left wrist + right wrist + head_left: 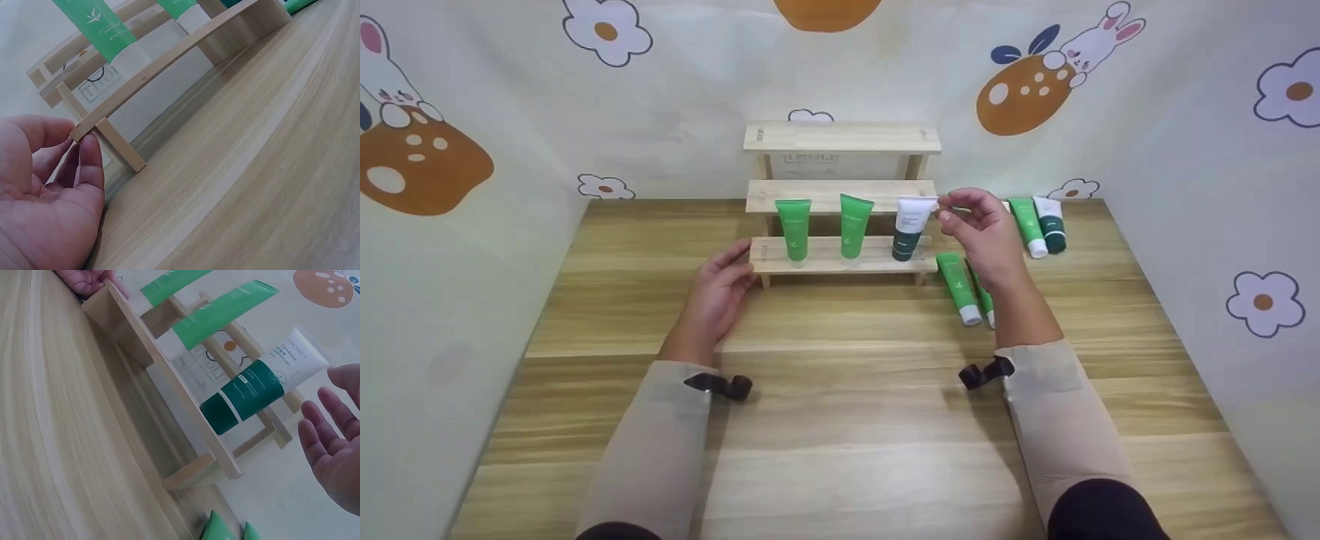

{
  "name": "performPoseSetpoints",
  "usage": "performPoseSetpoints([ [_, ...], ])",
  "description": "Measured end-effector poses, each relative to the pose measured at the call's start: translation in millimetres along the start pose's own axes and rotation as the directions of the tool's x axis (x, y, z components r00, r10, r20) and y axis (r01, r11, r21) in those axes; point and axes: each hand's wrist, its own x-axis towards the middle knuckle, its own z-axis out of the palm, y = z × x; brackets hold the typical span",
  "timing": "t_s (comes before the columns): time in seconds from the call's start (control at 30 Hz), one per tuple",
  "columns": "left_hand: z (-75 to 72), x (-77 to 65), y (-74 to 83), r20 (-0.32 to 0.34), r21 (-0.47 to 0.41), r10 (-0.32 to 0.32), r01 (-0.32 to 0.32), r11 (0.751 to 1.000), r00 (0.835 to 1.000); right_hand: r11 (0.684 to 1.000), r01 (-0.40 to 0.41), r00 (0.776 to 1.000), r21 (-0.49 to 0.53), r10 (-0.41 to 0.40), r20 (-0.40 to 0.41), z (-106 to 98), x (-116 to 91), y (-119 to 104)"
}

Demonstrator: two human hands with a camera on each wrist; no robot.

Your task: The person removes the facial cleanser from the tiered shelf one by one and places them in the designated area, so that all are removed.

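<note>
A three-step wooden rack (840,196) stands against the back wall. My left hand (720,289) pinches the left end of its lowest step, thumb and fingers at the board's corner (84,130). Standing cap-down on that step are a green tube (795,229) at the left, another green tube (853,227) in the middle and a white and dark-green tube (911,227) at the right. My right hand (982,232) is beside that tube's top right corner, fingers loosely bent and apart; whether the thumb touches the tube's end (319,349) I cannot tell.
Right of the rack, green tubes (960,291) lie on the wooden table (840,420), one partly behind my right wrist. Farther back lie another green tube (1027,227) and a white and dark-green tube (1051,225). Patterned cloth walls (682,112) enclose the table's back and sides.
</note>
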Motion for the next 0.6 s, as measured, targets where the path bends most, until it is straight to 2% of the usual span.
performPoseSetpoints([
  [0.27,-0.8,0.4,0.1,-0.009,-0.017,0.0,0.0,1.0,1.0,1.0,-0.009,1.0,0.03,0.009,0.027,13.9,2.0,-0.9],
  [0.43,-0.3,-0.3,0.0,-0.002,-0.019,0.005,-0.006,1.0,1.0,0.999,-0.035,0.999,0.009,0.034,0.024,21.1,2.6,-2.5],
  [0.6,0.5,-0.6,-1.4,-0.002,-0.014,0.012,-0.012,1.0,1.0,1.0,-0.02,0.999,-0.018,0.021,0.027,26.5,2.4,-1.5],
])
